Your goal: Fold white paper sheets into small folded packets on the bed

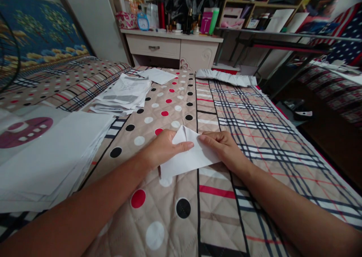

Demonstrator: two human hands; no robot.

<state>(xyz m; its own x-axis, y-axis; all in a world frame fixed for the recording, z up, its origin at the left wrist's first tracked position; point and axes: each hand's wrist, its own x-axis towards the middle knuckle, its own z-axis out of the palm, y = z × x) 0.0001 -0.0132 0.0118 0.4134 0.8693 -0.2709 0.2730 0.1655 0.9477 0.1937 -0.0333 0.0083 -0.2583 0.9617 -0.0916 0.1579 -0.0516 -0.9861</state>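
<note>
A folded sheet of white paper [186, 160] is held between both hands, over the middle of the patterned bedspread. Its upper edge comes to a peak with folded flaps meeting there. My left hand [165, 147] grips the paper's left side, thumb stretched across the front and the other fingers hidden behind it. On the right side, my right hand [223, 145] pinches the sheet, with its thumb on the front near the sloping upper edge. The paper's lower left corner hangs free below my left hand.
To the left lie a large stack of white paper [65, 147] and a pile of printed sheets [124, 94]. A single sheet [158, 76] lies farther back. A row of folded white papers [226, 77] rests at the bed's far right. Beyond stands a cream dresser [158, 47].
</note>
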